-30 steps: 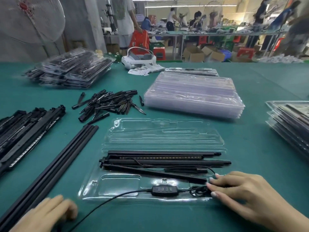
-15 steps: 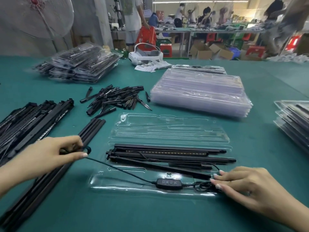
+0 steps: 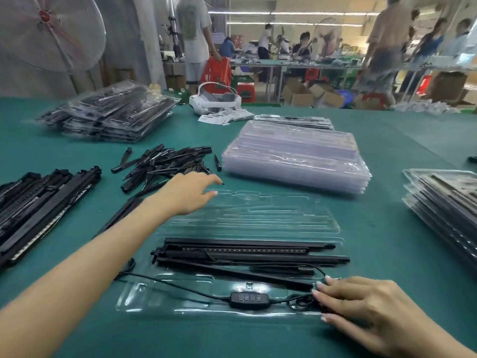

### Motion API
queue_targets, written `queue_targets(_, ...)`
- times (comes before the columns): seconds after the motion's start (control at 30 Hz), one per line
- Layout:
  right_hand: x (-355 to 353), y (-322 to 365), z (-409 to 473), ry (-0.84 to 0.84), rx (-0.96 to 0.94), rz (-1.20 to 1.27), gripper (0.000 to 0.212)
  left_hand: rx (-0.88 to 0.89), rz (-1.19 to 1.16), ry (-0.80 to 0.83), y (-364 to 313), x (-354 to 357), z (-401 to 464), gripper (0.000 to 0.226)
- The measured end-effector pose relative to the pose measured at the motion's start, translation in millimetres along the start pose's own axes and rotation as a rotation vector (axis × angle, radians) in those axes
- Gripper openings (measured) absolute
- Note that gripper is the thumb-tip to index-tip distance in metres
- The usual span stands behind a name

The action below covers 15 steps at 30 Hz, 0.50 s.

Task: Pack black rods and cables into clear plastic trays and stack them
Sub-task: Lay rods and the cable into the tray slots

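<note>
Since half a second ago my left hand (image 3: pixel 189 192) has let go of the cable end and reached forward, and it now hovers with fingers straight and loosely spread over the far left corner of the open clear tray (image 3: pixel 258 215). I cannot tell whether the fingertips touch the plastic.

Far left on the green table (image 3: pixel 387 254) I see a bundle of long black bars (image 3: pixel 38 200). Beyond them sits a stack of packed trays (image 3: pixel 113 117), and nearer the middle a loose heap of short black spikes (image 3: pixel 165 164), just past my left hand.

In the near half of the tray lie the black rods (image 3: pixel 247 254), lengthwise side by side. In front of them the cable (image 3: pixel 180 288) runs from a loose curled end off the tray's left edge, across the tray to the inline controller (image 3: pixel 249 298), then on to a small coil.

Behind the tray rests a stack of empty clear trays (image 3: pixel 296 156).

My right hand (image 3: pixel 361 306) rests at the tray's near right corner, fingers bent, their tips pressing on the coil and the rod ends there.

Far right, another stack of packed trays (image 3: pixel 444 202) stands well apart.
</note>
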State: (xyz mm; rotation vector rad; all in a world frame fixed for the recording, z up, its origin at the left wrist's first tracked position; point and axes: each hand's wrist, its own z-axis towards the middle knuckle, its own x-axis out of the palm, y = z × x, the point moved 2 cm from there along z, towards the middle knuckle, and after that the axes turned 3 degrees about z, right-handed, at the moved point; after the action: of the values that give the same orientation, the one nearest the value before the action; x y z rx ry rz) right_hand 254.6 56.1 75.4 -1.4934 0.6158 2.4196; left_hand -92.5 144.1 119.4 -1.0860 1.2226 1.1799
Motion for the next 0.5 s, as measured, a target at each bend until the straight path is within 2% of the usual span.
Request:
queue_targets(0.07, -0.7, 1.8, -4.0, 0.002, -0.008, -0.072, 0.042, 0.008, 0.045, 0.118, -7.8, 19.2, 31.2, 0.048)
queue_targets(0.13, 3.3, -0.2, -9.0, 0.006, -0.048, -0.193, 0.048, -0.041, -0.005, 0.244, -8.7, 41.4, 51.3, 0.053)
queue_targets(0.2, 9.6, -4.7, -12.8, 0.008, -0.08, -0.312, 0.055, -0.122, -0.07, 0.276, -9.3, 58.3, 62.4, 0.054)
queue_targets(0.33, 11.9, -10.2, -14.3, -0.047, -0.094, -0.371, 0.053, -0.189, -0.129, 0.029, -16.4, 41.6, 68.7, 0.04)
queue_targets(0.43, 9.2, -11.1, -15.0, -0.049, -0.066, -0.321, 0.049, -0.087, -0.154, -0.277, -26.7, -10.2, 53.6, 0.037)
queue_targets(0.5, 7.9, -11.8, -15.9, -0.024, -0.021, -0.277, 0.048, -0.006, -0.126, -0.423, -42.9, -43.1, 32.0, 0.045)
